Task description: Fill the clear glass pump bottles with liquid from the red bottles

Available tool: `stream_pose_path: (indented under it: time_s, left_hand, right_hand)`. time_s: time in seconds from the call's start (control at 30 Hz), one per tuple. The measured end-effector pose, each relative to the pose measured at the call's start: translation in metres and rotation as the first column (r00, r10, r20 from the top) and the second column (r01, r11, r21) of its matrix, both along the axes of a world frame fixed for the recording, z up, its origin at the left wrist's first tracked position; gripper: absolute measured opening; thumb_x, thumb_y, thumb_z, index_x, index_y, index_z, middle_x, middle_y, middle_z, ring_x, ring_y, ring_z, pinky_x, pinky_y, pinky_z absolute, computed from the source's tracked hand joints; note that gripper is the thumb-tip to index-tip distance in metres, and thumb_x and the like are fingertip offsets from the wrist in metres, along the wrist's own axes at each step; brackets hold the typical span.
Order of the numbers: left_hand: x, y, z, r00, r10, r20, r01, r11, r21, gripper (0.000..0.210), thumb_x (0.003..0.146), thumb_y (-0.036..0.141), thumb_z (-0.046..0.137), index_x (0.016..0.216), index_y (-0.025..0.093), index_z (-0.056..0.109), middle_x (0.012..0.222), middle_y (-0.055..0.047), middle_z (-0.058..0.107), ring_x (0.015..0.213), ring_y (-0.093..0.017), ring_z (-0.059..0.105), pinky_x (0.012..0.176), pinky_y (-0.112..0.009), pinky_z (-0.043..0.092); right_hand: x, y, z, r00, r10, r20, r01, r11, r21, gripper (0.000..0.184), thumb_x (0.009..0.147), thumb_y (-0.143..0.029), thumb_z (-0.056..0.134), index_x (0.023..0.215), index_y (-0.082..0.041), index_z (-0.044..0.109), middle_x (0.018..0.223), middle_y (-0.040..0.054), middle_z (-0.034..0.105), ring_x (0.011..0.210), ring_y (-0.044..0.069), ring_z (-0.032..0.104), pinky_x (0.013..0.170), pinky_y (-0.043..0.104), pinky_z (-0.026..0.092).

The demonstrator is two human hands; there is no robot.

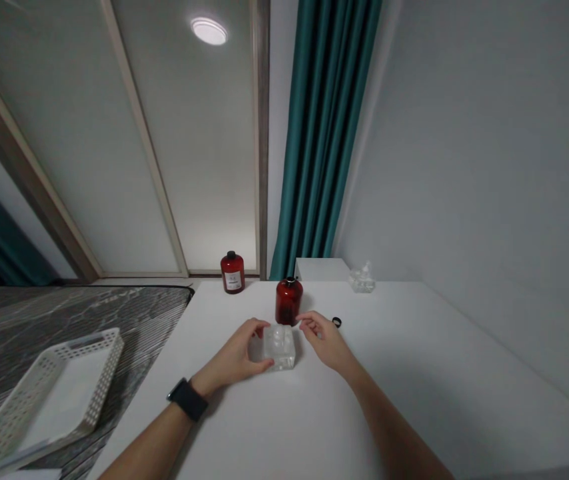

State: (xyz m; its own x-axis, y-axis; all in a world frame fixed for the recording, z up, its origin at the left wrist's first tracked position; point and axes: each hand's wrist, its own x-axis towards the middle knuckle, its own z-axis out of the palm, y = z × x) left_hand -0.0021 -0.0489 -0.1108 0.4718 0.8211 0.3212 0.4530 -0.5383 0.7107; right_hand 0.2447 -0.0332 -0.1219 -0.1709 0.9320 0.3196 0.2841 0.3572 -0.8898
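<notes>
My left hand grips a clear, square, glass-like block or box from its left side, thumb at the front and fingers toward the back. Just behind it stands a dark red bottle with a dark neck and no cap visible. My right hand is to the right of the block, its fingers loosely bent and nothing visible in them. Its fingertips are by the lower right of the red bottle; whether they touch it I cannot tell. A small black ring lies on the table behind my right hand.
A second red bottle, with black cap and white label, stands at the white table's back left. At the back right are a white box and a clear glass-like object. A white perforated basket lies left of the table.
</notes>
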Motion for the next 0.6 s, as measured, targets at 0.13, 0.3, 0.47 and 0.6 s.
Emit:
stream_pose_path:
  time_s: [0.13, 0.3, 0.47, 0.6]
  left_hand:
    - [-0.007, 0.005, 0.001, 0.993, 0.114, 0.033, -0.116, 0.991, 0.068, 0.055, 0.068, 0.019, 0.073, 0.119, 0.02, 0.054, 0.109, -0.007, 0.061, 0.099, -0.025, 0.06, 0.092, -0.042, 0.051]
    - [-0.024, 0.018, -0.004, 0.966, 0.24, 0.096, -0.247, 0.966, 0.075, 0.054, 0.071, 0.023, 0.072, 0.12, 0.019, 0.051, 0.115, -0.009, 0.058, 0.097, -0.023, 0.061, 0.088, -0.041, 0.054]
    - [-0.041, 0.034, -0.015, 0.935, 0.324, 0.145, -0.335, 0.94, 0.06, 0.052, 0.072, 0.025, 0.072, 0.12, 0.016, 0.053, 0.115, -0.01, 0.058, 0.098, -0.023, 0.06, 0.087, -0.04, 0.054]
    - [-0.049, 0.042, -0.025, 0.911, 0.366, 0.193, -0.377, 0.926, 0.022, 0.054, 0.071, 0.026, 0.074, 0.12, 0.016, 0.054, 0.114, -0.009, 0.06, 0.096, -0.022, 0.061, 0.086, -0.039, 0.054]
  right_hand:
    - [-0.009, -0.004, -0.002, 0.999, 0.022, -0.05, -0.023, 1.0, -0.017, 0.021, 0.088, -0.032, 0.056, 0.103, -0.021, 0.066, 0.081, 0.0016, 0.063, 0.073, 0.017, 0.058, 0.065, 0.029, 0.048]
    - [-0.013, -0.004, -0.008, 0.998, 0.047, -0.039, -0.049, 0.998, -0.048, 0.024, 0.087, -0.033, 0.057, 0.106, -0.021, 0.065, 0.079, 0.0006, 0.06, 0.068, 0.016, 0.055, 0.061, 0.028, 0.044]
    - [-0.015, -0.004, -0.011, 0.999, 0.031, -0.042, -0.033, 0.998, -0.055, 0.025, 0.087, -0.034, 0.057, 0.106, -0.022, 0.066, 0.08, 0.001, 0.06, 0.071, 0.017, 0.055, 0.065, 0.03, 0.046]
    - [-0.015, -0.003, -0.013, 0.999, 0.04, -0.03, -0.042, 0.997, -0.066, 0.028, 0.086, -0.036, 0.057, 0.108, -0.021, 0.065, 0.08, 0.0013, 0.059, 0.07, 0.017, 0.055, 0.064, 0.031, 0.046]
